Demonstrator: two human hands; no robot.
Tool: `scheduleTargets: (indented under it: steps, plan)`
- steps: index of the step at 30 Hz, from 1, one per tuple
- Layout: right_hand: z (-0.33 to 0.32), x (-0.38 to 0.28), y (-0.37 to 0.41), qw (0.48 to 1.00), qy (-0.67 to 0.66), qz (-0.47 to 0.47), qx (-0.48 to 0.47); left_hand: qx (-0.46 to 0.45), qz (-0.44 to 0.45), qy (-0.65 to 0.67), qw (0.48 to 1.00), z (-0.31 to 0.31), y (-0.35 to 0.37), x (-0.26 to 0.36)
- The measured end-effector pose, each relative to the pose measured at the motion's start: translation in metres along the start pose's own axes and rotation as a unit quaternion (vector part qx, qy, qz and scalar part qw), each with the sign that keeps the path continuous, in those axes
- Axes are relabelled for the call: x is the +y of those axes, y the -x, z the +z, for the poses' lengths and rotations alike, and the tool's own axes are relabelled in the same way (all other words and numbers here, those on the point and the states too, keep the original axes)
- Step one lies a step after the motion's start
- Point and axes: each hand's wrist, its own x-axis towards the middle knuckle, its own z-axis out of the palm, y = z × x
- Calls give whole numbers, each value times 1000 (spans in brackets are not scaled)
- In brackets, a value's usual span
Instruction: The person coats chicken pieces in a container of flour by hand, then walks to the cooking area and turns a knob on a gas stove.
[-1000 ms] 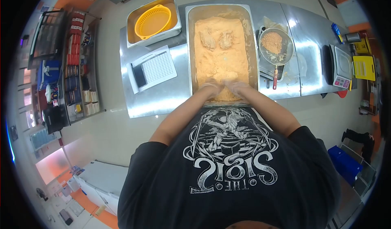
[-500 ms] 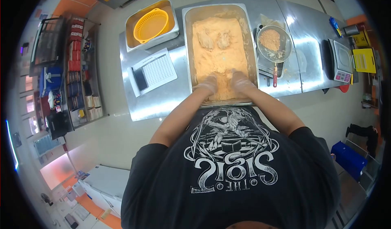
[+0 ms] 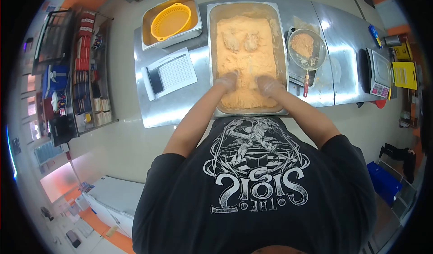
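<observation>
A deep steel pan (image 3: 211,32) holds a thick bed of orange-tinted breading flour (image 3: 247,68). Two coated, shaggy pieces of food, likely chicken (image 3: 231,41), lie side by side on the flour's far half. My left hand (image 3: 228,80), in a thin clear glove dusted with flour, is at the pan's left side with its fingers toward the middle. Opposite it, my gloved right hand (image 3: 269,86) reaches down into the flour, fingertips buried. Loose flour lies between the hands and heaped nearer me.
Left of the pan are a steel tub (image 3: 191,33) with a yellow basket (image 3: 171,22), and a white board with a printed grid (image 3: 176,74). To the right sit a strainer with brown crumbs (image 3: 303,45), its red handle (image 3: 306,84) toward me, and a digital scale (image 3: 380,71).
Both hands have moved a little away from my body and up out of deeper flour. The flour near the pan's front edge now shows as a loose heap.
</observation>
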Motion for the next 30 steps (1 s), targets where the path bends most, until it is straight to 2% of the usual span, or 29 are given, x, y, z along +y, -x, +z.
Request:
scheduleTargets:
  steps: [2,4,8,9,11,12,14,17,20,21,23,26,30]
  plan:
    - [37,7,5,997,-52,55,13,-7,-7,-33,999,23,-6,-13]
    - [46,-3,13,985,-137,105,-9,-11,-30,-33,999,38,-4,-11]
    - [25,-28,18,943,-298,145,-33,-6,-94,11,995,56,2,5]
    - [34,-25,11,936,-315,150,-40,-64,-16,-81,995,57,-2,1]
    - [63,-16,-5,922,-349,160,-56,-177,137,-258,940,60,-11,-9]
    - [60,-14,-2,871,-442,195,-90,-158,104,-235,953,52,-5,-6]
    - [49,-14,3,735,-609,254,-155,-118,36,-189,974,22,17,3]
    - [62,-16,-10,567,-768,282,-100,-157,13,-167,973,13,20,7]
    - [0,-67,13,575,-746,331,-60,-81,-10,-112,990,54,7,-8]
    - [10,-66,4,621,-704,341,-56,-44,-41,-1,998,56,11,-3]
    - [37,-55,-17,706,-613,353,-46,29,-93,196,976,61,14,11]
    - [22,-71,-15,800,-499,334,3,33,-103,181,978,82,-8,24]
    - [29,-58,-23,869,-436,234,32,68,-121,101,985,99,-30,25]
